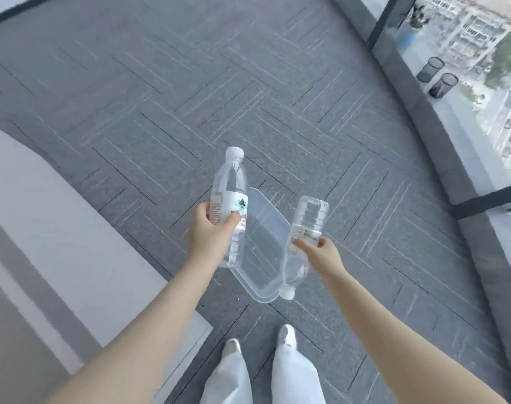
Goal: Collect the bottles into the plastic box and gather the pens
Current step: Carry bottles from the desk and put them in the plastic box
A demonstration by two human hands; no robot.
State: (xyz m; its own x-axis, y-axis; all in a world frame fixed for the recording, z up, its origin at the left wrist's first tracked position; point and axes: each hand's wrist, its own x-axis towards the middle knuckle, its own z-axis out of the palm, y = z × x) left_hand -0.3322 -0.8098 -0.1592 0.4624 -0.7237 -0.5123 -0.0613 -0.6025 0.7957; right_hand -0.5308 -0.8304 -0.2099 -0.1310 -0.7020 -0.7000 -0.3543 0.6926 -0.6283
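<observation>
Your left hand (212, 228) grips labelled bottle (229, 205) round middle, white cap up and away from you. Your right hand (325, 253) pinches second bottle (305, 228) at label, cap pointing down toward your shoes (287, 335). Clear plastic box (263, 252) lies on grey carpet (190, 97) below, between both bottles. Two mesh pen cups (436, 75) sit on window ledge (464, 135) far right. Pens: cannot tell.
</observation>
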